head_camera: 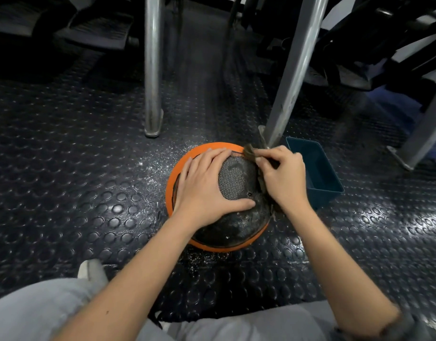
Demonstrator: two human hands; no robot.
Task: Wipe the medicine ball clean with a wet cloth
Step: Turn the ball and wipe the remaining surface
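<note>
**On the studded floor, a ball under two hands**

In the middle of the dark rubber floor (89, 193) sits the medicine ball (236, 183), orange round its rim, with black panels and a grey patterned patch on top. Pale smears and specks mark the near black panel.

The left grip (207, 185) lies flat on the ball's left half, fingers straight and spread toward the far edge, thumb stretched right across the black panel; it has hold of nothing and simply presses down. The right grip (283, 178) is at the ball's right side, its fingers curled round a dark, brownish cloth (249, 151). A bunched end of the cloth sticks out past the fingertips onto the far-right rim, and more of it trails down the ball's right flank under the palm.

Just right of the ball, a teal plastic tub (325, 196) stands on the floor; what it holds cannot be made out. Glittering specks (160, 158) dot the floor to the ball's far left. Beyond, a round chrome post (153, 70) stands upright and a slanted grey metal leg (293, 75) meets the floor just behind the cloth. At the near edge are grey trouser legs (27, 311) and a pale toe (91, 269).
</note>
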